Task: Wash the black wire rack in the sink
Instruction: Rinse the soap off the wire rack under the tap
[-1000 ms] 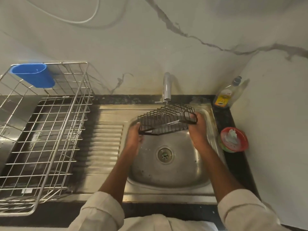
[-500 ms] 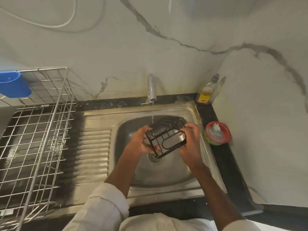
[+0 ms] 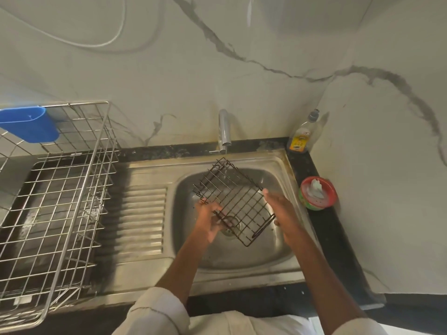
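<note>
A person holds a black square wire-grid rack tilted over the basin of a stainless steel sink, its far corner just under the chrome tap. The left hand grips the near-left edge with curled fingers; the right hand lies flat against the right edge, fingers straight and together. This looks like the rinsing step. Next, the rack likely needs turning so water reaches the remaining wires, with a firm hold on the wet metal.
</note>
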`<state>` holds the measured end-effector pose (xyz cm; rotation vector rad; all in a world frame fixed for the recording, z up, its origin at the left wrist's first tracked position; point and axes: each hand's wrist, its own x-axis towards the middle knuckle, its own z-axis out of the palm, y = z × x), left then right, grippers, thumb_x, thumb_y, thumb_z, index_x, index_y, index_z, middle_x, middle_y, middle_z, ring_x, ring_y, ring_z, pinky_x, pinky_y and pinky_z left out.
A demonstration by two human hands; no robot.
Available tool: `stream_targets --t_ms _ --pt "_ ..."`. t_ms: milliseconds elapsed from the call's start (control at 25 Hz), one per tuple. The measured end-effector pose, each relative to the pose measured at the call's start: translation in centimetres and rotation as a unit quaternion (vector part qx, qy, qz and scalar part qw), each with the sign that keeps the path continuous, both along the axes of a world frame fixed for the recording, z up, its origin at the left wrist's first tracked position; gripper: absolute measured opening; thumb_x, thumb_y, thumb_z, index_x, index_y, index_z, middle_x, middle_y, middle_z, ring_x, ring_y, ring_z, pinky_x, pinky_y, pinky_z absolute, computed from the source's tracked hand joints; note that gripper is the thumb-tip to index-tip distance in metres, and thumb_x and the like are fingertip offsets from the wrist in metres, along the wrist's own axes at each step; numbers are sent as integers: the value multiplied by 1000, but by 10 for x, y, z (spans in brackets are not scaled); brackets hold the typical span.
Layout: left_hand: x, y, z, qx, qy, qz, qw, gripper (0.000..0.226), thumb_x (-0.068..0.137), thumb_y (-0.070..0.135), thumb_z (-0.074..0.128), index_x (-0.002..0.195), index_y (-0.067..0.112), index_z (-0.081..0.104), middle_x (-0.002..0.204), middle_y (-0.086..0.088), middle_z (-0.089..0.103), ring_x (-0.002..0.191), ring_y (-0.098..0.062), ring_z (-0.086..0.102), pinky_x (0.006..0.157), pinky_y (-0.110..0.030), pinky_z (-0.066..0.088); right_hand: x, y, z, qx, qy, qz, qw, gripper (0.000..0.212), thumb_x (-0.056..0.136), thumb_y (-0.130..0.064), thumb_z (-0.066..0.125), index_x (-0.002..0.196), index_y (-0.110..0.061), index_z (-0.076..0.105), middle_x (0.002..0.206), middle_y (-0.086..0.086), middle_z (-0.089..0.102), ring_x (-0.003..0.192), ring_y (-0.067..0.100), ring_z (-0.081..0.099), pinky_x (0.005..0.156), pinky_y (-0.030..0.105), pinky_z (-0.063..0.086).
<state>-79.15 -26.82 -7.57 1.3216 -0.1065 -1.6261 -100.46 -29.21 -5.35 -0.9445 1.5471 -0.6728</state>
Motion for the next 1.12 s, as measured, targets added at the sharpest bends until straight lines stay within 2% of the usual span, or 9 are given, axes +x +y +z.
stream_targets --t_ms 120,280,400,520,680,800,880,1000,1120 --pt "12 2 -2 -46 -85 -46 994 70 84 -22 54 135 22 33 140 -15 48 118 -38 60 90 -63 54 -3 -8 6 -22 40 76 996 91 74 -82 67 148 -33 47 152 0 50 136 21 49 100 40 44" --pt "21 3 -2 -107 -139 -123 977 82 68 -18 62 132 27 37 152 -10 45 130 -39 56 103 -60 53 20 -37 19 2 14 138 990 104 69 -75 77 156 -37 34 162 1 37 144 27 41 114 54 35" --pt "31 -1 -3 -119 -175 -149 966 96 65 -13 62 145 28 29 153 -12 43 135 -35 50 103 -52 52 36 -56 15 -32 -8 151 988 89 62 -58 91 141 -39 53 141 -1 62 129 22 58 112 55 42" --pt "43 -12 -7 -129 -193 -157 960 114 59 2 65 159 40 25 153 -5 49 141 -34 47 115 -60 43 45 -55 11 -77 7 146 986 102 57 -41 95 146 -41 45 134 -1 63 122 20 61 108 53 49" --pt "41 -44 1 -116 -201 -183 955 99 64 9 67 156 38 45 147 8 60 141 -25 50 121 -62 34 40 -52 7 -113 27 107 987 110 64 -21 89 151 -51 30 142 -7 54 130 15 54 105 49 50" --pt "27 -64 20 -115 -183 -204 955 86 72 -2 61 150 33 54 141 5 63 138 -28 52 119 -62 38 24 -56 4 -147 44 83 985 113 59 -18 87 150 -55 30 147 -11 50 133 15 52 102 50 54" --pt "18 -76 27 -111 -178 -213 954 76 79 -12 54 141 32 58 131 3 66 130 -30 56 114 -59 44 15 -58 5 -173 62 77 980 111 60 -12 86 151 -49 34 145 -11 52 132 12 53 101 44 55" --pt "14 -90 25 -115 -180 -230 949 82 73 -11 59 145 28 56 131 -5 66 130 -36 58 110 -62 47 7 -57 13 -187 88 66 976 109 65 -3 84 155 -39 34 149 -11 47 135 7 47 103 26 47" --pt "18 -89 28 -142 -220 -273 926 90 75 -16 58 156 22 43 132 -4 61 124 -28 58 101 -48 51 6 -58 11 -162 87 70 980 112 68 -2 81 157 -43 26 153 -12 40 139 9 42 109 36 46"
